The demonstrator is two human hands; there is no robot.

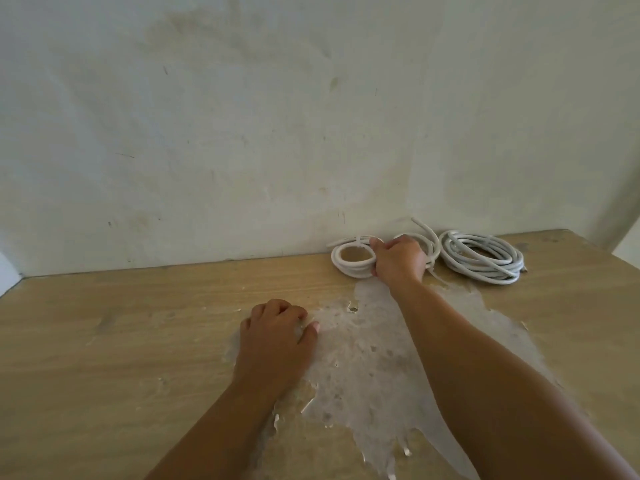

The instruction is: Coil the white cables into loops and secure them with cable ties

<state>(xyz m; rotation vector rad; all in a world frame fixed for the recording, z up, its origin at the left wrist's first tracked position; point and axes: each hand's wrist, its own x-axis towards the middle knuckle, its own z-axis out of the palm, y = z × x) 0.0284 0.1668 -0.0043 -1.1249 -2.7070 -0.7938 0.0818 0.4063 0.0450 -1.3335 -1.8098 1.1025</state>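
Observation:
Three white cable coils lie at the back of the wooden table (138, 323) against the wall. My right hand (398, 259) grips the right side of the small tied coil (349, 259), which has a white cable tie (360, 241) across its top. A second coil (429, 245) sits partly hidden behind that hand, with a loose end sticking up. The larger coil (481, 256) lies to the right, untouched. My left hand (277, 330) rests on the table nearer to me, fingers curled, holding nothing.
A wide patch of peeled, greyish-white surface (374, 358) spreads over the table's middle under my right forearm. The stained white wall (277, 133) rises directly behind the coils. The table's right edge (595, 251) is close to the large coil.

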